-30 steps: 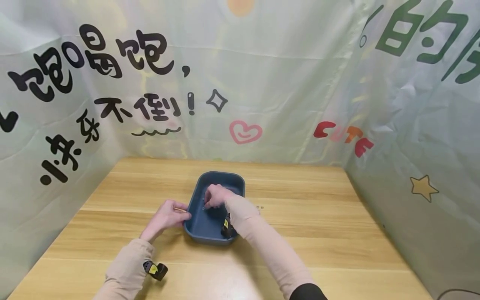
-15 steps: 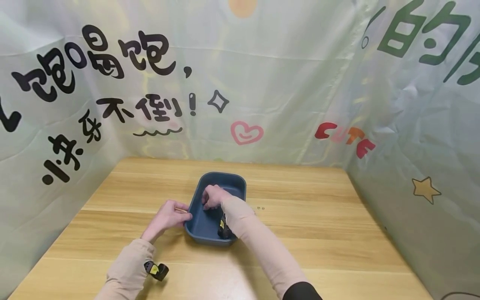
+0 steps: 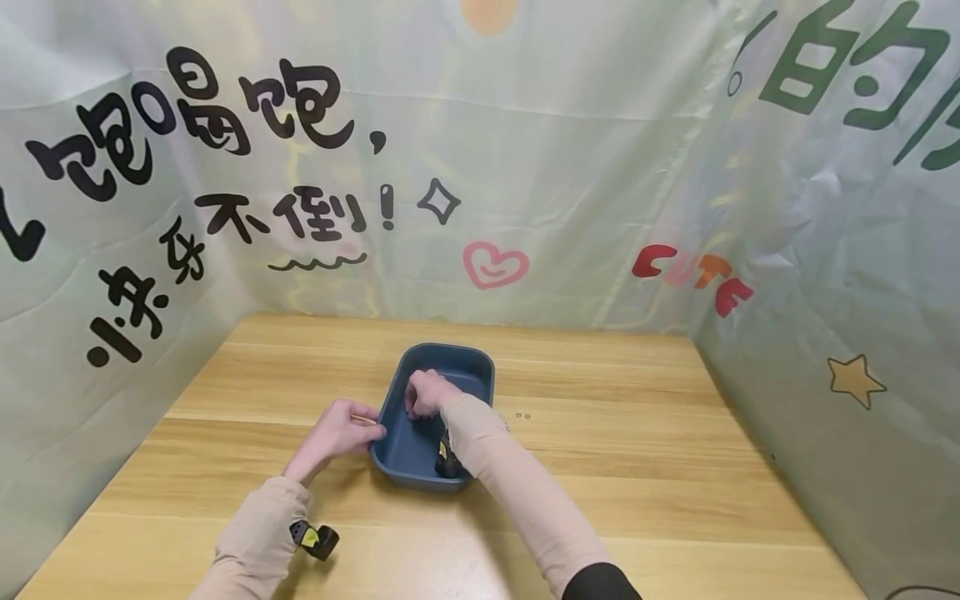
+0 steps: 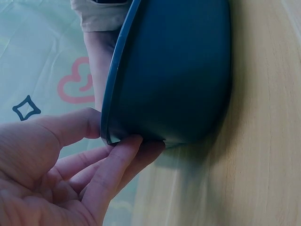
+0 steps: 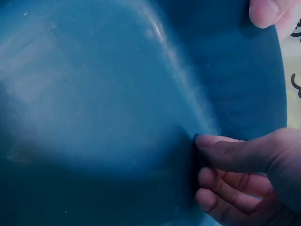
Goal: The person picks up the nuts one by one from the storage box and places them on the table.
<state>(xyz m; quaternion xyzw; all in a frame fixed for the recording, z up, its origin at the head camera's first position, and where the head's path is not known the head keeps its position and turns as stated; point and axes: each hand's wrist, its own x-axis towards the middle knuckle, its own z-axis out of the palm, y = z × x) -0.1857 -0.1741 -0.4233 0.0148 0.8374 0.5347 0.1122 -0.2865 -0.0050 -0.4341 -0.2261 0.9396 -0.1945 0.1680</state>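
A deep blue rectangular tub (image 3: 408, 457) with rounded corners stands on the table. My left hand (image 3: 337, 432) grips its left rim; in the left wrist view the thumb lies over the edge and the fingers press the outer wall (image 4: 174, 70). Inside the tub is my right hand (image 3: 430, 393), reaching down by the left wall. The right wrist view has its thumb (image 5: 221, 149) and curled fingers close together at the tub floor (image 5: 108, 94). Whether something tiny sits between those fingertips is hidden.
A pair of tiny ring-like pieces (image 3: 522, 416) lies on the wooden table (image 3: 615, 467) right of the tub. Printed cloth walls (image 3: 570, 167) enclose the back and sides. A dark cable (image 3: 915, 589) shows at the lower right corner.
My right hand has shifted slightly left in the tub, and the tiny pieces visible beside its fingers a second ago are now out of sight. My left hand keeps its grip.
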